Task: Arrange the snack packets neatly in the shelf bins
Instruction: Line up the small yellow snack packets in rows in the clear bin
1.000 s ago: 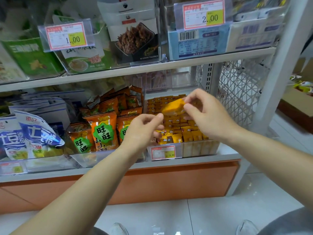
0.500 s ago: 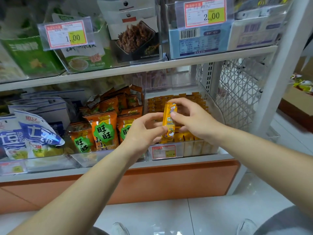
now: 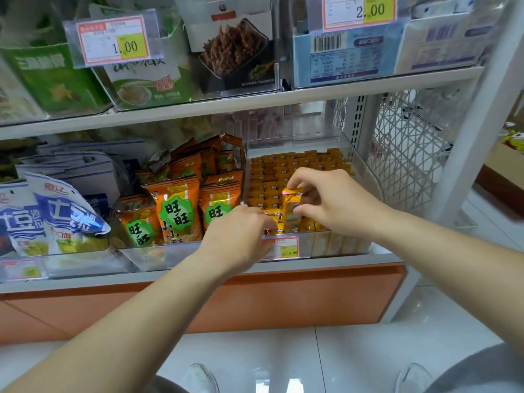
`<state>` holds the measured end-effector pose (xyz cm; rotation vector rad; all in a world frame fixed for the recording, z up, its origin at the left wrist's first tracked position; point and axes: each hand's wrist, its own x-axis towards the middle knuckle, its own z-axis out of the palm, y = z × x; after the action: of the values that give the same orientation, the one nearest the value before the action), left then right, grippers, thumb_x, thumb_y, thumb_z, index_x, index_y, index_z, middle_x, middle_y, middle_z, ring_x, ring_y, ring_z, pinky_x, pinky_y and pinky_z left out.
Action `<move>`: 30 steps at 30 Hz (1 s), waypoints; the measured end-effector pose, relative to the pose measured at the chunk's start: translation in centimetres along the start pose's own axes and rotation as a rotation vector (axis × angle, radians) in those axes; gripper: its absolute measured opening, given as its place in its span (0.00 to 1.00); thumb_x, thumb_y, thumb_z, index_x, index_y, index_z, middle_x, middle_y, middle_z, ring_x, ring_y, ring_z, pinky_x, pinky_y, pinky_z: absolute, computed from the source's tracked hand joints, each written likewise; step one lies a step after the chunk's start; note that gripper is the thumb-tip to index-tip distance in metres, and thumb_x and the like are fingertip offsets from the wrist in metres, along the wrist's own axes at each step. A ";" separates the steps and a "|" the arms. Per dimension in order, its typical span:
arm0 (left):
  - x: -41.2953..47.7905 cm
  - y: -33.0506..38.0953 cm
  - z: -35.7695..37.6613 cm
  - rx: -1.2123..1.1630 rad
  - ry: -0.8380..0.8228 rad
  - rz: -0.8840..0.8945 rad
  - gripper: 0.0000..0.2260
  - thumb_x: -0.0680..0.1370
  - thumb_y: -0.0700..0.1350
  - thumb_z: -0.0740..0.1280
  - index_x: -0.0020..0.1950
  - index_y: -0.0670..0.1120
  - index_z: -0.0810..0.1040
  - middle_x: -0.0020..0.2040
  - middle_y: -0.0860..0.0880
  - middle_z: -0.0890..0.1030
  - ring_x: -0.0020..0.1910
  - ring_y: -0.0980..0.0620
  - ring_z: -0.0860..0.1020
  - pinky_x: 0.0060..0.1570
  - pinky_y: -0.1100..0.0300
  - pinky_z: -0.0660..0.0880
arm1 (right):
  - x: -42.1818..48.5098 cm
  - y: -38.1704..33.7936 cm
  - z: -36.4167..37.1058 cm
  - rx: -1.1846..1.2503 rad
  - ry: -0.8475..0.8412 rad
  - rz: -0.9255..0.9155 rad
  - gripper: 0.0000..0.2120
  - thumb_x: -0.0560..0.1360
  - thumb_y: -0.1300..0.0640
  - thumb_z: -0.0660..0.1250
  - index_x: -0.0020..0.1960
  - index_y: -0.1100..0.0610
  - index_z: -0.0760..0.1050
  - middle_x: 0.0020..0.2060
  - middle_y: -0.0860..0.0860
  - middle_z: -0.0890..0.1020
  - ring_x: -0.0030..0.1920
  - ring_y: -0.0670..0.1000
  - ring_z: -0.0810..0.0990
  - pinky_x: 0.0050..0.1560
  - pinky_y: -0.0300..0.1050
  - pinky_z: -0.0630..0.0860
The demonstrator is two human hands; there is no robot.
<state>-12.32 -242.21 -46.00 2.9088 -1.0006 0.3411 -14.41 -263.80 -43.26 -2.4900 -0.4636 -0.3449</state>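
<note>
Here, your right hand pinching a yellow packet upright over the clear bin, your left hand curled at its front row, grip unclear

A white metal shelf unit fills the view, its boards running left to right. Beneath the lower board sits an orange base panel. A white lattice side panel closes the right end, beside a slanting white upright post. The floor is glossy pale tile with thin grout lines, reflecting soft overhead light.
</note>
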 end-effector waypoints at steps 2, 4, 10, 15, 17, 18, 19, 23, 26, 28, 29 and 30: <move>0.1 0.1 0.1 -0.002 0.020 -0.017 0.11 0.77 0.56 0.68 0.59 0.58 0.80 0.53 0.56 0.79 0.55 0.52 0.74 0.43 0.54 0.78 | 0.1 -0.5 0.9 -0.237 -0.065 -0.037 0.13 0.73 0.47 0.74 0.56 0.40 0.75 0.50 0.43 0.82 0.52 0.47 0.79 0.49 0.52 0.80; 0.3 0.2 0.2 -0.007 0.035 -0.034 0.11 0.76 0.56 0.68 0.57 0.58 0.80 0.52 0.57 0.78 0.55 0.53 0.74 0.41 0.56 0.77 | 0.2 -0.7 1.8 -0.397 -0.195 -0.005 0.11 0.76 0.46 0.70 0.59 0.41 0.78 0.53 0.44 0.79 0.57 0.51 0.75 0.51 0.53 0.78; 0.5 0.7 0.2 -0.025 0.068 -0.039 0.11 0.75 0.55 0.69 0.57 0.57 0.80 0.52 0.56 0.79 0.55 0.52 0.76 0.42 0.54 0.79 | 0.0 0.9 0.8 -0.345 -0.267 0.066 0.11 0.78 0.44 0.67 0.59 0.43 0.80 0.51 0.44 0.74 0.56 0.49 0.73 0.53 0.52 0.76; 1.4 2.4 0.5 -0.059 0.121 0.007 0.15 0.76 0.57 0.68 0.61 0.55 0.80 0.55 0.55 0.80 0.56 0.51 0.77 0.46 0.53 0.79 | -0.5 1.5 0.9 -0.307 -0.211 0.100 0.04 0.75 0.48 0.72 0.49 0.45 0.78 0.48 0.43 0.75 0.51 0.48 0.74 0.47 0.48 0.75; 1.5 2.7 0.6 -0.073 0.074 -0.006 0.14 0.77 0.57 0.66 0.60 0.55 0.80 0.54 0.54 0.79 0.55 0.51 0.77 0.47 0.52 0.79 | -0.5 1.5 0.9 -0.303 -0.155 0.072 0.06 0.75 0.50 0.72 0.43 0.44 0.75 0.45 0.42 0.74 0.48 0.47 0.74 0.42 0.46 0.72; 1.6 2.6 0.7 -0.080 0.067 -0.012 0.13 0.78 0.57 0.66 0.60 0.55 0.81 0.54 0.55 0.79 0.55 0.51 0.77 0.46 0.52 0.79 | -0.4 1.5 0.8 -0.279 -0.130 0.062 0.07 0.75 0.51 0.72 0.42 0.44 0.74 0.44 0.42 0.75 0.46 0.47 0.74 0.41 0.45 0.70; 1.6 2.5 0.8 -0.085 0.070 -0.013 0.13 0.78 0.57 0.66 0.59 0.55 0.81 0.54 0.55 0.79 0.55 0.51 0.77 0.46 0.52 0.79 | -0.4 1.4 0.6 -0.234 -0.097 0.058 0.08 0.75 0.52 0.71 0.42 0.45 0.74 0.43 0.42 0.75 0.45 0.47 0.74 0.41 0.45 0.70; 1.6 2.3 0.8 -0.088 0.055 -0.006 0.14 0.78 0.58 0.65 0.61 0.55 0.81 0.55 0.55 0.79 0.56 0.52 0.76 0.47 0.52 0.79 | -0.4 1.2 -1.1 0.012 0.109 0.131 0.06 0.78 0.54 0.67 0.45 0.46 0.72 0.41 0.41 0.77 0.40 0.40 0.75 0.38 0.33 0.68; 1.7 2.4 0.5 -0.143 0.066 -0.035 0.16 0.78 0.57 0.66 0.63 0.53 0.80 0.57 0.55 0.79 0.58 0.52 0.76 0.51 0.52 0.78 | -0.8 0.8 -2.5 0.272 0.240 0.239 0.07 0.81 0.54 0.63 0.46 0.44 0.70 0.43 0.45 0.79 0.36 0.45 0.82 0.34 0.43 0.81; 1.9 2.4 -0.1 -0.327 0.156 -0.114 0.15 0.79 0.57 0.66 0.62 0.54 0.80 0.53 0.58 0.81 0.53 0.59 0.77 0.50 0.58 0.78 | -1.1 0.4 -3.2 0.388 0.326 0.228 0.07 0.80 0.56 0.65 0.45 0.46 0.72 0.46 0.46 0.81 0.38 0.47 0.85 0.38 0.49 0.84; 2.0 2.5 -0.6 -0.513 0.194 -0.197 0.13 0.79 0.58 0.66 0.59 0.55 0.80 0.50 0.59 0.82 0.49 0.63 0.78 0.46 0.63 0.77 | -1.2 0.1 -3.2 0.388 0.345 0.195 0.07 0.79 0.57 0.68 0.44 0.47 0.74 0.48 0.44 0.81 0.39 0.47 0.85 0.40 0.48 0.83; 2.2 2.6 -1.1 -0.767 0.202 -0.298 0.11 0.79 0.58 0.66 0.57 0.56 0.80 0.47 0.59 0.83 0.46 0.64 0.79 0.43 0.66 0.76 | -1.4 -0.2 -3.0 0.356 0.337 0.159 0.08 0.77 0.58 0.70 0.42 0.47 0.76 0.50 0.44 0.82 0.40 0.45 0.84 0.42 0.47 0.83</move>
<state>-12.46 -245.45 -44.50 2.2166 -0.4950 0.1727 -16.19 -265.77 -41.20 -2.0548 -0.1694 -0.5530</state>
